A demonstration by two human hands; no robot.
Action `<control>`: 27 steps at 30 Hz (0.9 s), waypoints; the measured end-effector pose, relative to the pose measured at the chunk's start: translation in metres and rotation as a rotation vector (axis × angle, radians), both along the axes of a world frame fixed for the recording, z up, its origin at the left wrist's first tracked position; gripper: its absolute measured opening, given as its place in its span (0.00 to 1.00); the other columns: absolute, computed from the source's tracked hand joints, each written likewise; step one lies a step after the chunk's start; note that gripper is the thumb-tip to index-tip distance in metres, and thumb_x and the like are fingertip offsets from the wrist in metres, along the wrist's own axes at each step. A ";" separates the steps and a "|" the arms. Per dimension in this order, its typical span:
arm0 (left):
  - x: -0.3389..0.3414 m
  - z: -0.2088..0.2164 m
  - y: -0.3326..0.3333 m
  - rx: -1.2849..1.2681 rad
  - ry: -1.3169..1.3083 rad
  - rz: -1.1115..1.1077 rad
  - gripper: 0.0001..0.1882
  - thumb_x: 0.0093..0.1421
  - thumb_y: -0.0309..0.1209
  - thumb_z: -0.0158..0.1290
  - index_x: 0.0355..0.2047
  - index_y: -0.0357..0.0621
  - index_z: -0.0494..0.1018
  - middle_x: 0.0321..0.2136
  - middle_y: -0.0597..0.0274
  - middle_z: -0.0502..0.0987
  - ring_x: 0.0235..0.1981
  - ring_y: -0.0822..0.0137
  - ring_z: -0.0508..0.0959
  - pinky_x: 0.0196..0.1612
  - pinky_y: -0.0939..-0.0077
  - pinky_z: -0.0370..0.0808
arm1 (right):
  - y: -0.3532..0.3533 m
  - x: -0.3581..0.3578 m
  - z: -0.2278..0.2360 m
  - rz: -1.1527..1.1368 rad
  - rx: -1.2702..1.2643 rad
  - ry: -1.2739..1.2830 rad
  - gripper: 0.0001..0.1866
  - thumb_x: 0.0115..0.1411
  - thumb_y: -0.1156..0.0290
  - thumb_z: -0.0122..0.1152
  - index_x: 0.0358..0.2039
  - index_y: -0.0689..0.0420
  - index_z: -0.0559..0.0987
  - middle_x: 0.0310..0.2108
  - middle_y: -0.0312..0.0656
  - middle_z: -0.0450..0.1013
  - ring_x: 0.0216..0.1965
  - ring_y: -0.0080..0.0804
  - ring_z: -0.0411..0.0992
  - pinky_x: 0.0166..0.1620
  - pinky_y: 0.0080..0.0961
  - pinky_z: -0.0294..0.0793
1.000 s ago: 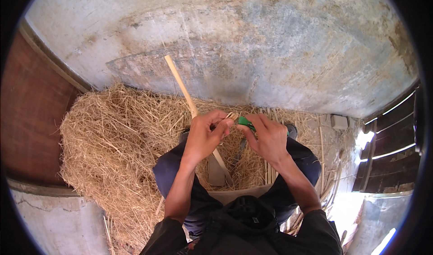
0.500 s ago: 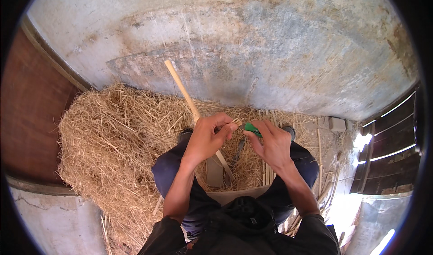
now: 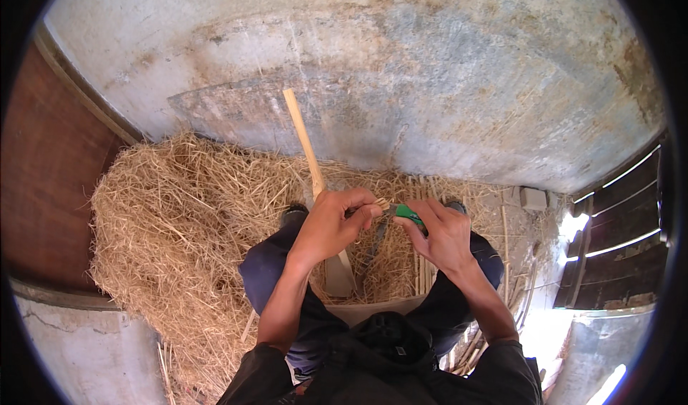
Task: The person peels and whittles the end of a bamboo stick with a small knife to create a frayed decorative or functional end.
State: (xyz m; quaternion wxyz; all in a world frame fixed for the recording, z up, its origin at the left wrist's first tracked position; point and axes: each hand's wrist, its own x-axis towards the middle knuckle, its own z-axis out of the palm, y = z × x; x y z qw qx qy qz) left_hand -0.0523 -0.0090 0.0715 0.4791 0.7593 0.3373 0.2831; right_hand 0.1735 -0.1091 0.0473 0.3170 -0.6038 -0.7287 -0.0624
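My left hand (image 3: 333, 222) is closed round a long pale wooden stick (image 3: 304, 140), which rises from the hand toward the wall. Between its thumb and fingers pokes a small light piece (image 3: 381, 204), too small to make out fully. To the right, my right hand (image 3: 446, 234) grips the green handle (image 3: 407, 214) of a small cutting tool, seemingly a knife. Its tip end points left and lies close to the small piece; I cannot tell whether they touch. Both hands are above the space between my knees.
A big heap of straw (image 3: 172, 226) spreads on the left. A stained wall (image 3: 430, 83) stands ahead. Thin poles (image 3: 504, 247) and a block (image 3: 533, 198) lie to the right. A flat board (image 3: 339, 280) rests between my legs.
The upper part of the stick has swung right and stands more upright. My right hand, with the green-handled tool, has shifted slightly right and nearer to me.
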 end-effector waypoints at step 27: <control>-0.037 -0.023 0.026 -0.138 -0.203 0.083 0.08 0.77 0.30 0.58 0.43 0.36 0.80 0.27 0.67 0.81 0.27 0.79 0.74 0.31 0.80 0.70 | 0.014 0.023 0.005 -0.028 -0.489 0.924 0.20 0.68 0.62 0.75 0.57 0.56 0.84 0.43 0.37 0.82 0.44 0.22 0.78 0.49 0.26 0.77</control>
